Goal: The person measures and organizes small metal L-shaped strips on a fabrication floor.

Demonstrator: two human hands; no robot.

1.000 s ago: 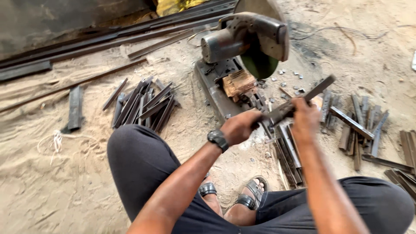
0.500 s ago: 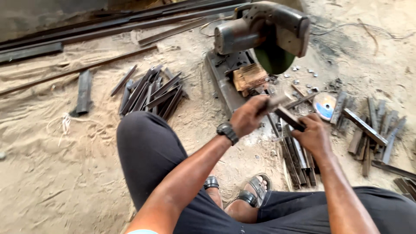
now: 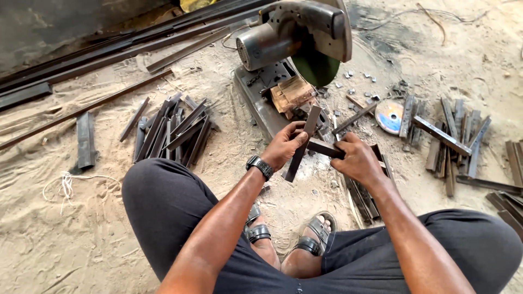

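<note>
Left hand [image 3: 284,146] gripped long flat steel strip [image 3: 303,142], held tilted at frame centre. Right hand [image 3: 357,159] closed around shorter steel piece [image 3: 325,148], its end touching strip. Both sat just below chop saw [image 3: 294,41] at top centre. Cut steel pile [image 3: 171,130] lay left; cutting disc [image 3: 389,116] right.

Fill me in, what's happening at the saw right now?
A person sits on the sandy ground in front of a chop saw. The left hand holds a short dark metal strip nearly upright, and the right hand holds a second strip crosswise against it. Piles of cut strips lie to the left and right, and a cutting disc lies near the saw.
</note>
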